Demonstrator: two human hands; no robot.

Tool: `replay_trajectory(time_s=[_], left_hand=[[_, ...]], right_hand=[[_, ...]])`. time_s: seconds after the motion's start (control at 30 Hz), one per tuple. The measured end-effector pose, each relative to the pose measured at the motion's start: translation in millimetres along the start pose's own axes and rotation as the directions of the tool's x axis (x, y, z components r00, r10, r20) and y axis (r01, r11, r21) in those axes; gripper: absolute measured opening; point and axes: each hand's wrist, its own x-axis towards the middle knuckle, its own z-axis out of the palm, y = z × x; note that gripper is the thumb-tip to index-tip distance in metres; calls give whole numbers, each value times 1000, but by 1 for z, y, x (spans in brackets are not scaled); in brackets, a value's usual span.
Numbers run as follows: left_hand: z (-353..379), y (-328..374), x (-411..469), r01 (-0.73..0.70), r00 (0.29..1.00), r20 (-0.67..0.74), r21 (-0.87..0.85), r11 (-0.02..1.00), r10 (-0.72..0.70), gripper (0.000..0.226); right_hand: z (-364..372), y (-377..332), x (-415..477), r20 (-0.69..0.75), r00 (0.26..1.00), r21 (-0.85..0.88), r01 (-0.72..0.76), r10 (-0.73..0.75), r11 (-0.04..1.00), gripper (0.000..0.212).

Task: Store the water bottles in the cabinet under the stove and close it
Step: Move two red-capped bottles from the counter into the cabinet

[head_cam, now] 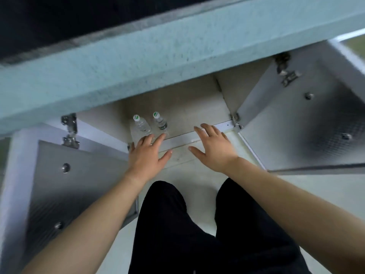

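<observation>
Seen from above, the cabinet (189, 107) under the counter (138, 62) stands open, both doors swung outward; the left door (79, 184) shows its ribbed metal inner face with two round fasteners and a hinge near the top, and the right door (308, 123) shows the same lining and its own hinges. Two clear water bottles stand upright on the cabinet floor, close to the front edge and toward the left side; the left bottle (141, 125) and the right bottle (160, 121) are just beside each other, each with a white cap marked in green. A dark stove top (59, 20) lies on the counter above, blurred.

Both hands reach forward at the cabinet's front lip (183, 138) — neither holds anything. The left hand (147, 155) has its grip apart, fingers spread and flat, fingertips right at the base of the bottles; whether they touch the bottles I cannot tell. The right hand (212, 147) is likewise spread wide, its grip apart, palm down over the pale front lip to the right of the bottles, well clear of them.

Below the forearms, the person's legs in black trousers (177, 224) stand on a pale floor (201, 178) — directly in front of the opening, between the two doors.
</observation>
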Motion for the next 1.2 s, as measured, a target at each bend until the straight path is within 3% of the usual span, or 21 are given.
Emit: replay_trajectory(time_s=[0.13,0.3,0.5,0.63,0.73,0.93,1.07,1.2], left_hand=[[-111,28,-55,17,1000,16,-18,1000,-17,62],[-222,50,-103,-149,985,-86,-4,989,148,70],[-295,62,-114,-321,921,-219,38,946,321,68],[-312,54,-124,-355,895,-268,59,933,358,66],[-315,39,-140,-308,911,-269,58,950,312,67],[-304,5,-199,-62,954,-292,18,998,64,69],[-296,-13,-250,124,937,-325,-26,992,-126,67],[-288,-32,-295,229,910,-339,-71,971,-239,63]], right_hand=[[-102,-46,-74,-47,998,46,-45,47,998,65],[-191,-88,-140,-112,989,51,-93,98,994,66],[-232,-120,-173,-252,962,6,-108,106,994,67],[-239,-139,-181,-302,948,-5,-104,97,995,67],[-241,-155,-180,-301,953,-22,-56,46,998,67],[-234,-197,-169,-172,970,-65,162,-171,985,67],[-220,-231,-170,-111,932,-57,342,-346,938,67],[-200,-266,-175,-49,905,-36,420,-422,907,66]])
